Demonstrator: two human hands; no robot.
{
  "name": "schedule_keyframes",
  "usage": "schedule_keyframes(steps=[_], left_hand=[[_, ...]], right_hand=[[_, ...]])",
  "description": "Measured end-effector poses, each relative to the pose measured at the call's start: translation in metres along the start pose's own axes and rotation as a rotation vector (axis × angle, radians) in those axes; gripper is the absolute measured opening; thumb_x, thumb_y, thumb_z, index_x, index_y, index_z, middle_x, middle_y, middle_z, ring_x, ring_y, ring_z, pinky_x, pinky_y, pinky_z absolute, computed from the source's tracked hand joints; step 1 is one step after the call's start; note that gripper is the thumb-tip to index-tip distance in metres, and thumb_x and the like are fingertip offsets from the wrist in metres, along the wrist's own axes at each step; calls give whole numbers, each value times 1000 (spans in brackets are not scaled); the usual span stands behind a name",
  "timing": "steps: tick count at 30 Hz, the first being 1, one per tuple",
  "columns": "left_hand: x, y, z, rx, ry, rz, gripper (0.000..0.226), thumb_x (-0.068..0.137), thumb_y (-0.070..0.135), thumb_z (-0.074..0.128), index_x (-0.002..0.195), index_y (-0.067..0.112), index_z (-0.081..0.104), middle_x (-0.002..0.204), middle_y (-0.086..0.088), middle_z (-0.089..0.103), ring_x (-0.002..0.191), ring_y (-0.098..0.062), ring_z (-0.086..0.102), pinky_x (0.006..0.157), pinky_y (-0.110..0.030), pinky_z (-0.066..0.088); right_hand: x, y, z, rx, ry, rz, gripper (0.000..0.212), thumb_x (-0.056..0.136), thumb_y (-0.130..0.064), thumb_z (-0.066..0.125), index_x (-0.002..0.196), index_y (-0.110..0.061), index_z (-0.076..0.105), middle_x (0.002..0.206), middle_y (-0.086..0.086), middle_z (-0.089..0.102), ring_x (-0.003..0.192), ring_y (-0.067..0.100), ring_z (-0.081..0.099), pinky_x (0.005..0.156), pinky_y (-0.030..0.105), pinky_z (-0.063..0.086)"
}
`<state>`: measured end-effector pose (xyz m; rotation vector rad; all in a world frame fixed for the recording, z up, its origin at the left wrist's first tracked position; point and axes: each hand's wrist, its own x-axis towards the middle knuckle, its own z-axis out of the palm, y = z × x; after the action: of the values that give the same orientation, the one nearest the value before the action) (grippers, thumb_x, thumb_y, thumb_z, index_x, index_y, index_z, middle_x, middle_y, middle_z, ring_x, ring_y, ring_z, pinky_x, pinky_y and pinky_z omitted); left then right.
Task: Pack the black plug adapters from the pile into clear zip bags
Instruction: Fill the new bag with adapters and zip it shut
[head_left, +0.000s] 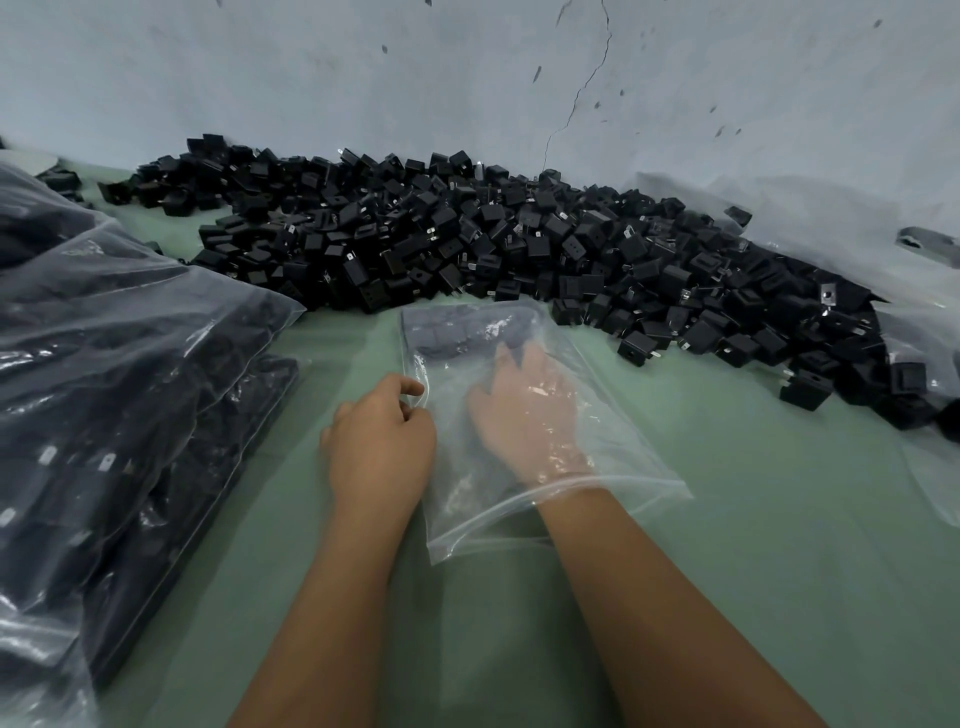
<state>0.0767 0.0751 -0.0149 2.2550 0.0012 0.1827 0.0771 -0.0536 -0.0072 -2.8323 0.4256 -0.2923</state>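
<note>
A clear zip bag (613, 452) lies on the green table in the middle, mouth toward me. My right hand (524, 410) is inside it up to the wrist, fingers stretched toward several black adapters (452, 327) at the bag's far end. Whether it holds one I cannot tell. My left hand (379, 441) pinches the bag's left edge between thumb and curled fingers. A large pile of black plug adapters (519, 244) stretches along the wall behind the bag.
Stacked clear bags filled with black adapters (114, 389) occupy the left side. Loose clear plastic (924, 322) lies at the right over part of the pile. A pale cracked wall (519, 78) closes the back. Green table surface (753, 545) shows at the front right.
</note>
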Motion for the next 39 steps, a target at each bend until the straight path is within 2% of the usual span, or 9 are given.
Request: schedule_keyframes(steps=[8, 18, 25, 27, 29, 32, 34, 36, 39], left_hand=[[0, 0, 0, -3, -1, 6, 38, 82, 11, 46, 109, 30, 65, 62, 10, 54, 91, -32, 57, 92, -46, 44], [4, -7, -3, -48, 45, 6, 42, 84, 0, 44, 108, 27, 66, 84, 1, 64, 101, -35, 54, 85, -46, 48], [2, -8, -2, 9, 29, 48, 37, 88, 4, 41, 105, 24, 67, 88, -10, 67, 100, -37, 53, 83, -48, 49], [1, -8, -2, 44, 39, 53, 38, 88, 5, 41, 105, 24, 68, 92, -10, 68, 105, -34, 49, 86, -47, 48], [0, -7, -1, 71, 42, 62, 38, 88, 6, 41, 105, 25, 69, 94, -10, 68, 109, -33, 46, 88, -47, 47], [0, -5, -1, 117, 32, 81, 37, 86, 6, 43, 104, 25, 70, 99, -10, 67, 107, -35, 49, 88, -46, 47], [0, -5, -1, 144, 34, 99, 37, 86, 5, 44, 103, 25, 70, 100, -11, 67, 102, -36, 53, 86, -44, 47], [1, -5, -1, 167, 43, 112, 37, 86, 6, 43, 103, 25, 70, 102, -11, 67, 100, -36, 53, 86, -44, 47], [3, -7, 0, 168, 55, 123, 37, 87, 7, 43, 103, 25, 71, 95, -11, 67, 95, -36, 55, 84, -45, 48]], right_hand=[[10, 2, 0, 23, -4, -29, 45, 94, -32, 46, 134, -10, 43, 133, 10, 47, 120, 28, 46, 97, 39, 38], [-55, -11, -7, 3, -149, -317, 26, 97, -28, 39, 120, -21, 50, 121, 3, 50, 114, 24, 48, 98, 38, 39], [-102, -1, -83, 276, -572, -473, 29, 94, -39, 49, 98, -18, 68, 96, 0, 68, 91, 17, 61, 84, 34, 51], [-102, 12, -108, 561, -492, -405, 31, 91, -40, 54, 74, -17, 65, 61, -5, 60, 57, 10, 54, 57, 22, 48], [-91, 37, -120, 740, -171, -304, 33, 88, -38, 53, 65, -16, 60, 50, -3, 47, 48, 6, 43, 49, 20, 36], [-57, 93, -113, 836, 300, 52, 18, 84, -28, 55, 70, -19, 62, 65, -9, 57, 61, 3, 49, 58, 21, 38], [-29, 137, -99, 734, 467, 331, 11, 85, -24, 55, 90, -27, 64, 105, -7, 61, 92, 7, 54, 77, 26, 41], [-10, 176, -88, 560, 486, 575, 39, 85, -26, 54, 123, -27, 55, 142, 6, 36, 125, 22, 38, 101, 32, 35], [2, 203, -76, 378, 313, 752, 62, 86, -30, 50, 146, -31, 31, 157, 10, 13, 140, 31, 22, 114, 42, 20]])
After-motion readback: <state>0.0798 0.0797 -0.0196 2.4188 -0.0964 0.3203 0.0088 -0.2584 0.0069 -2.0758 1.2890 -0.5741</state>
